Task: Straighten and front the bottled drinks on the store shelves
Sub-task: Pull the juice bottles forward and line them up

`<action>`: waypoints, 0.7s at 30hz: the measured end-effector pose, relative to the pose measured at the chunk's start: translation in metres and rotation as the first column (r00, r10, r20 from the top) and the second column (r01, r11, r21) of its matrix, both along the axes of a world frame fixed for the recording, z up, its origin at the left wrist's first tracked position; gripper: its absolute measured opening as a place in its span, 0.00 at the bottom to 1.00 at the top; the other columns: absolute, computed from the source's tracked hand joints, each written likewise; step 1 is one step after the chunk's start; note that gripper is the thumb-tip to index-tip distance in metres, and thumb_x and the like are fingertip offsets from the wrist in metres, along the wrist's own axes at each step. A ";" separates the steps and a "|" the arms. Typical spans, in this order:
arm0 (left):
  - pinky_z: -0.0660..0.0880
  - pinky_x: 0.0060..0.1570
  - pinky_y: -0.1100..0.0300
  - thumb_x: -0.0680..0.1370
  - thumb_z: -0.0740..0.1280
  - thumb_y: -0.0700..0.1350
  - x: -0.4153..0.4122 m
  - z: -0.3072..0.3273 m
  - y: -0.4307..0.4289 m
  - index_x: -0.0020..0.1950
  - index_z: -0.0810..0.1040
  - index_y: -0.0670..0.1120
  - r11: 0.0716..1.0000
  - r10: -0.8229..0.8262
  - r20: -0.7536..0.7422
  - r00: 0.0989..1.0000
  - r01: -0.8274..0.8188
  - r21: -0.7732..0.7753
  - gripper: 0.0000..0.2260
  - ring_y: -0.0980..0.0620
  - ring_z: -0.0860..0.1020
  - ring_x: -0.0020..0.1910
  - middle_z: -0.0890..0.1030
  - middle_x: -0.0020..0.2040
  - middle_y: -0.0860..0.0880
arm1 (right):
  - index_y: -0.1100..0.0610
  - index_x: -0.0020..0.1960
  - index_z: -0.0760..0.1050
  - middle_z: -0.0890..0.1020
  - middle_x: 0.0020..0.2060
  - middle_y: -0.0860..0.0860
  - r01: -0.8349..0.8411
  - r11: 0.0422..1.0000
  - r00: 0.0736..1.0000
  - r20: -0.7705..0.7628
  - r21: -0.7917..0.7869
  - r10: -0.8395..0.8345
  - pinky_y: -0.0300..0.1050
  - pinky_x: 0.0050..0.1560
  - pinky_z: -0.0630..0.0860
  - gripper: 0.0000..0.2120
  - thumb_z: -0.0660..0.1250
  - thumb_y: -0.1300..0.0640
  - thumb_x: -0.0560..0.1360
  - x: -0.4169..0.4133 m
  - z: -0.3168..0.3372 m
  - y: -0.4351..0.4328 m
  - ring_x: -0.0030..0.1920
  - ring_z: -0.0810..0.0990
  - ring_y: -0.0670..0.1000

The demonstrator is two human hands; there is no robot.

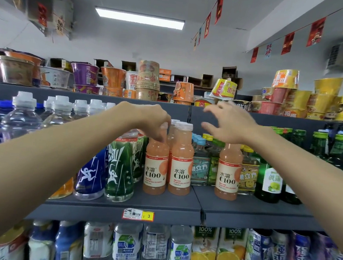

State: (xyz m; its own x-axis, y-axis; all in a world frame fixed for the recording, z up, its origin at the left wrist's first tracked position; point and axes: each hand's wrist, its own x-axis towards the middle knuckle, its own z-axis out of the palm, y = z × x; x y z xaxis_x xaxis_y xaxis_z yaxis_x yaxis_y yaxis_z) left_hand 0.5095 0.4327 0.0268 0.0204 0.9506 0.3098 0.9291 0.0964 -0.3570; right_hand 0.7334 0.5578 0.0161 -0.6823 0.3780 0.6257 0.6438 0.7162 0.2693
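Three pink C100 juice bottles stand at the front of the grey middle shelf (160, 203). My left hand (154, 122) grips the capped neck of the left bottle (156, 165). A second pink bottle (180, 170) stands right beside it, with more of the same behind. The third pink bottle (228, 172) stands apart on the right shelf section, its top hidden by my right hand (231, 122), which hovers over it with fingers spread and holds nothing.
Green and blue sports drinks (119, 166) crowd the left, large water bottles (22, 119) beyond them. Small green bottles (272, 180) stand right of the pink one. Instant noodle cups (148, 80) fill the top shelf; water and orange juice cartons (203, 248) fill the shelf below.
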 end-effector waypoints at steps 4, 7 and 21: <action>0.74 0.48 0.58 0.74 0.73 0.59 0.001 -0.003 -0.003 0.73 0.70 0.50 1.000 -0.006 0.017 1.000 0.006 0.019 0.30 0.51 0.75 0.51 0.74 0.49 0.53 | 0.49 0.74 0.67 0.76 0.67 0.56 0.296 0.938 0.951 0.148 -0.181 -0.272 0.54 0.59 0.73 0.26 0.58 0.38 0.81 0.031 -0.009 0.012 0.65 0.74 0.59; 0.77 0.49 0.57 0.74 0.73 0.59 0.003 -0.004 -0.004 0.73 0.70 0.50 1.000 -0.002 0.021 1.000 0.002 0.027 0.31 0.51 0.77 0.51 0.75 0.50 0.53 | 0.53 0.69 0.71 0.78 0.64 0.56 0.149 0.910 0.989 0.066 -0.386 -0.133 0.49 0.53 0.72 0.19 0.61 0.45 0.83 0.033 -0.013 0.012 0.59 0.76 0.57; 0.73 0.62 0.53 0.78 0.69 0.57 -0.001 0.000 -0.024 0.74 0.69 0.45 0.990 -0.068 -0.028 0.997 0.071 0.119 0.28 0.47 0.74 0.64 0.75 0.68 0.46 | 0.48 0.63 0.74 0.71 0.41 0.40 -0.232 0.881 0.970 -0.030 -0.412 0.242 0.39 0.39 0.67 0.15 0.64 0.42 0.81 -0.011 -0.011 -0.057 0.41 0.72 0.41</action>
